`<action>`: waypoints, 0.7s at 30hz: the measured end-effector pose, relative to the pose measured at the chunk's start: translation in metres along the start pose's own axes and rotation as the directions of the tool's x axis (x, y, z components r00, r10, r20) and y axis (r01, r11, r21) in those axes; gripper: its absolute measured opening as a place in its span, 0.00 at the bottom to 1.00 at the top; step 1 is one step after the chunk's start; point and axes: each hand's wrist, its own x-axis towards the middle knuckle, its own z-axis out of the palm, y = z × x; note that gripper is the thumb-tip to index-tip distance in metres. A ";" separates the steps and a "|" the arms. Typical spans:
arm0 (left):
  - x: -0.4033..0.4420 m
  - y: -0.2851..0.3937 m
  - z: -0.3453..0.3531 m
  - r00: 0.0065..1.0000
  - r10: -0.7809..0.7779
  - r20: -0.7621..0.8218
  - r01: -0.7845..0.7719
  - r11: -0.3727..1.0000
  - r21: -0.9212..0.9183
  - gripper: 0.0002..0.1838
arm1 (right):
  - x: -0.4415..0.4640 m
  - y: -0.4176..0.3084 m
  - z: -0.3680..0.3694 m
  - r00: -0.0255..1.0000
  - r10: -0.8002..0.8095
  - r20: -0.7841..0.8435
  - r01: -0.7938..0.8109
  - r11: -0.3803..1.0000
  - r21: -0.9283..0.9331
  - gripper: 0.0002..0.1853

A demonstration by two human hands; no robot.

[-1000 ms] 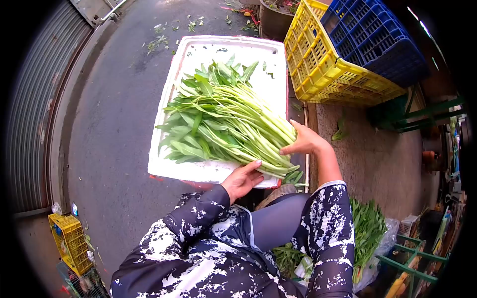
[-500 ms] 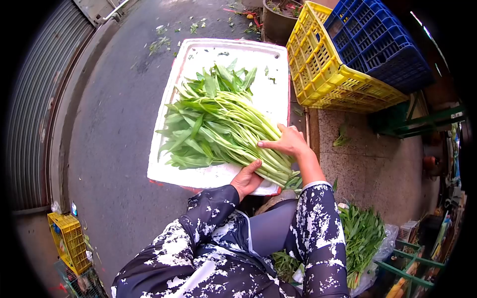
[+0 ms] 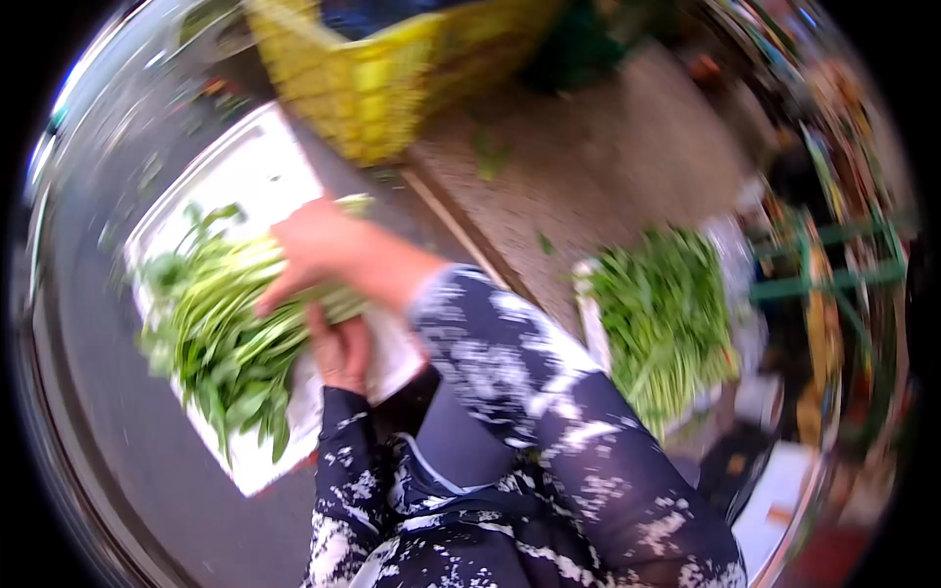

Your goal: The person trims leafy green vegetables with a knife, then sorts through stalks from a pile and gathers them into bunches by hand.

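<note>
One bunch of leafy greens point(image 3: 225, 323) lies on the white tray point(image 3: 260, 157), leaves point(image 3: 250, 400) to the left, stems point(image 3: 338, 302) to the right. Right hand point(image 3: 319, 247), blurred, grips the stems from above; left hand point(image 3: 341, 353) grips them from the near side, thumb up. Yellow crate point(image 3: 368, 93) stands just beyond the tray. Greens pile point(image 3: 662, 318) sits well apart, right, beside clear plastic point(image 3: 737, 269).

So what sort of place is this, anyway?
Probably a roadside vegetable stall or a spot for sorting produce: a bundle of leafy greens lies on a white tray, another pile of greens sits to the right, and a yellow crate stands nearby.
</note>
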 end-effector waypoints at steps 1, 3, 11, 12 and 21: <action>0.006 -0.001 -0.003 0.997 -0.070 -0.029 0.069 0.997 -0.039 0.35 | 0.010 0.001 0.003 0.991 0.061 0.115 -0.048 0.992 -0.116 0.51; 0.012 -0.003 -0.010 0.953 -0.281 -0.115 0.263 0.953 -0.150 0.38 | 0.015 0.023 0.042 0.981 0.182 -0.065 -0.188 0.977 -0.103 0.51; -0.005 0.018 -0.018 0.912 -0.372 -0.172 0.352 0.926 -0.138 0.36 | -0.004 0.026 0.034 0.856 0.348 -0.383 -0.220 0.915 0.339 0.51; -0.015 0.018 -0.009 0.901 -0.396 -0.176 0.368 0.913 -0.173 0.37 | -0.027 0.026 0.026 0.811 0.358 -0.463 -0.176 0.904 0.390 0.44; -0.093 0.016 0.038 0.857 -0.401 -0.324 0.483 0.844 0.233 0.20 | -0.353 0.085 0.072 0.131 0.956 -0.262 -0.377 0.292 0.879 0.16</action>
